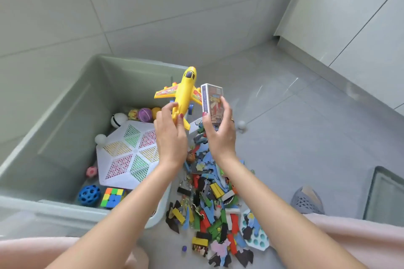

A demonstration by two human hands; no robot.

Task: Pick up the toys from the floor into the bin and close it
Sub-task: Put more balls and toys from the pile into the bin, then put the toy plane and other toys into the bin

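My left hand (170, 135) grips a yellow toy airplane (183, 91) by its tail, holding it above the right rim of the grey-green bin (65, 116). My right hand (218, 131) holds a boxed deck of cards (211, 99) upright just right of the plane. Inside the bin lie a white hexagonal peg board (126, 155), a blue holey ball (89, 195), a colour cube (112, 197) and several small balls (142, 114). A heap of coloured puzzle pieces and blocks (214, 199) covers the floor beside the bin, under my forearms.
The bin stands against a tiled wall in a corner. A small white ball (241, 125) lies on the grey floor right of the pile. A grey slipper (307, 200) and a flat grey lid (384, 196) are at the right. A white cabinet (360, 17) fills the upper right.
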